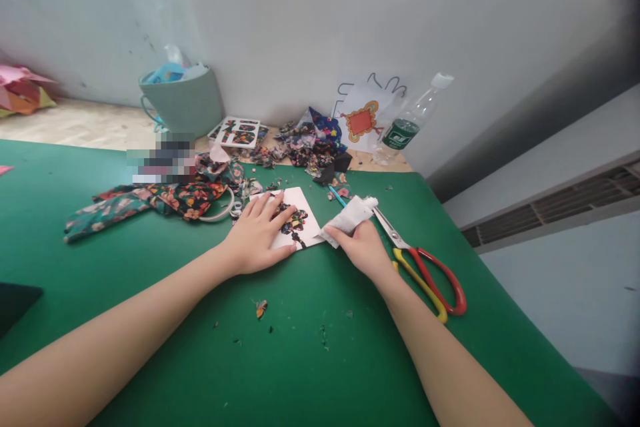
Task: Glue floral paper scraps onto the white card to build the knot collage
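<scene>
My left hand (pixel 257 233) lies flat with fingers spread on a white card (pixel 305 203) that bears dark floral fabric pieces (pixel 295 221). Part of the card and pattern is hidden under the fingers. Wrapped round a whitish tube (pixel 350 217) with a white cap, my right hand (pixel 364 245) rests at the card's right edge. Scissors (pixel 417 267) with red and yellow handles lie just right of that hand, blades toward the wall. Behind the tube, a thin blue stick (pixel 337 196) is partly visible.
Floral fabric (pixel 170 200) lies left of the card. Along the wall stand a green mug (pixel 185 103), patterned cards (pixel 239 132), a heap of fabric scraps (pixel 310 143), a drawing (pixel 360 121) and a plastic bottle (pixel 413 123). Small scraps (pixel 261 309) dot the green table (pixel 300 373).
</scene>
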`<state>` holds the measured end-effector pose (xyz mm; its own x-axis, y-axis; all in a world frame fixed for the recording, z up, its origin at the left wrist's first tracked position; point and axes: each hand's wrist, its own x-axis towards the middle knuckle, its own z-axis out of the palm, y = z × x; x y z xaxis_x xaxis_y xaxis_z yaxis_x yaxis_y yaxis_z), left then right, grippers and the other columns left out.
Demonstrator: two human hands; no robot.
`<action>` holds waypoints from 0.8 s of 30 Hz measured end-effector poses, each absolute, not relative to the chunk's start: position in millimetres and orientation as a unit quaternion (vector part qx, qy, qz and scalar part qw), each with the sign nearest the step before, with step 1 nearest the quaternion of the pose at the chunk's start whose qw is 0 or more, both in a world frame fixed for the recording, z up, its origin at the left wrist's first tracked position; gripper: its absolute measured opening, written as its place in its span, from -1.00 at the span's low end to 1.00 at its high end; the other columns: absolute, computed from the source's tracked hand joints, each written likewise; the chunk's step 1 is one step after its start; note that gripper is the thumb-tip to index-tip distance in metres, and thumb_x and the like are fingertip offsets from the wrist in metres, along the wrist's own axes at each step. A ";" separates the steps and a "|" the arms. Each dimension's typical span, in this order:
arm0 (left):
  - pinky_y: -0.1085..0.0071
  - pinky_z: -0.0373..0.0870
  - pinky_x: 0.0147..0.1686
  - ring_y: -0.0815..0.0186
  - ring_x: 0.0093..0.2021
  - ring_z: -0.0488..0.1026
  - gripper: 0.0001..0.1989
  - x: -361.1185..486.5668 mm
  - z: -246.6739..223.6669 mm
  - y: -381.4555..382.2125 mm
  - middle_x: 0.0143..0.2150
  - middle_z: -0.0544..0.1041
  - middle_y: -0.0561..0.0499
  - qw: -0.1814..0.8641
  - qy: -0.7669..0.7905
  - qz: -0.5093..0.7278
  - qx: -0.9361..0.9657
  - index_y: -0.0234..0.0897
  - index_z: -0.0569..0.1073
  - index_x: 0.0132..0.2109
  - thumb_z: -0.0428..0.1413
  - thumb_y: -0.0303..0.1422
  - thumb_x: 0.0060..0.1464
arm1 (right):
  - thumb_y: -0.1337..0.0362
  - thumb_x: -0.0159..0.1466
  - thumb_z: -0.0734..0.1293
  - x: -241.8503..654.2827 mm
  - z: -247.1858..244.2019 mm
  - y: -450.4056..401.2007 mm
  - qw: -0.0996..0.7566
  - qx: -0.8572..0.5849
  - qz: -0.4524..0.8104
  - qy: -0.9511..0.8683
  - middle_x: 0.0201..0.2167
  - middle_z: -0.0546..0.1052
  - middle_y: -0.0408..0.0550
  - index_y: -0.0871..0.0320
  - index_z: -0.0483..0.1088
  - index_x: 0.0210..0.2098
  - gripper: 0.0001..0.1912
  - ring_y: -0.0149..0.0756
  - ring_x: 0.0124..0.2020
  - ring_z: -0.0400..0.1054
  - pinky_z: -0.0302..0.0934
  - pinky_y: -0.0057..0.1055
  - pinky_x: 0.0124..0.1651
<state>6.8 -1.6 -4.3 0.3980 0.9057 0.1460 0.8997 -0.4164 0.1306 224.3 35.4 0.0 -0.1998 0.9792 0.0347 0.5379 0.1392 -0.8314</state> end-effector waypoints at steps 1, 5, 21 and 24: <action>0.03 -0.21 0.16 -0.06 0.24 -0.17 -0.31 6.9 -4.3 -1.6 0.29 -0.13 -0.08 0.015 0.540 0.097 0.836 -0.19 0.04 0.22 -0.12 0.05 0.02 | 0.22 0.00 0.33 224.3 0.1 35.4 0.313 -0.550 0.357 -0.687 -0.39 0.53 0.03 0.20 0.42 -0.43 -0.83 -0.11 -0.32 0.41 0.26 -0.20 -0.20; 0.03 -0.21 0.16 -0.06 0.24 -0.17 -0.31 7.3 -3.8 -1.6 0.29 -0.13 -0.08 0.013 0.541 0.096 0.835 -0.19 0.04 0.22 -0.12 0.05 0.01 | 0.23 -0.01 0.33 224.0 -0.4 35.4 0.324 -0.547 0.359 -0.683 -0.41 0.53 0.00 0.18 0.41 -0.45 -0.85 -0.13 -0.34 0.41 0.27 -0.21 -0.22; 0.02 -0.21 0.16 -0.06 0.24 -0.17 -0.31 7.4 -4.7 -2.7 0.29 -0.13 -0.05 0.019 0.541 0.107 0.834 -0.17 0.03 0.22 -0.10 0.05 0.01 | 0.18 -0.08 0.43 228.7 -3.1 36.0 0.433 -0.503 0.479 -0.575 -0.45 0.53 -0.02 0.23 0.40 -0.44 -0.72 -0.21 -0.40 0.41 0.28 -0.31 -0.29; 0.02 -0.21 0.17 -0.07 0.24 -0.20 -0.26 7.5 -2.9 -3.4 0.28 -0.08 -0.07 0.021 0.547 0.118 0.829 -0.21 0.00 0.22 -0.07 0.05 -0.02 | 0.16 -0.09 0.43 227.3 -4.0 36.0 0.453 -0.505 0.475 -0.561 -0.46 0.51 -0.04 0.22 0.38 -0.44 -0.71 -0.22 -0.40 0.40 0.28 -0.32 -0.30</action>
<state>7.5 -3.4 -2.9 0.3745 0.9111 0.1723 0.9010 -0.4015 0.1644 227.3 36.0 -4.0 -0.0801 0.9964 0.0280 0.1370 0.0389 -0.9898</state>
